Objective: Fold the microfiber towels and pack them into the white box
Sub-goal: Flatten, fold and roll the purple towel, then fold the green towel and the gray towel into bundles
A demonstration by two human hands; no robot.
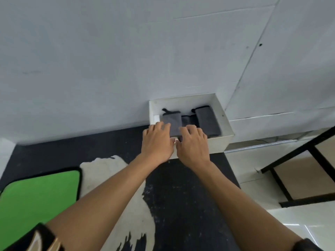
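Observation:
A white box (224, 116) stands open on the dark table against the wall. Inside lie folded grey microfiber towels: one at the left (173, 120), a darker one in the middle (188, 120) and one at the right (208, 120). My left hand (156, 144) and my right hand (193, 144) reach over the box's near wall, side by side. Their straight fingers press down on the left towel's near end. A green towel with a black border (38, 196) lies flat at the near left.
A cream and black patterned cloth (112, 178) is spread on the dark table (54, 154) beneath my forearms. A white wall rises right behind the box. A black metal frame (293, 160) stands on the pale floor to the right.

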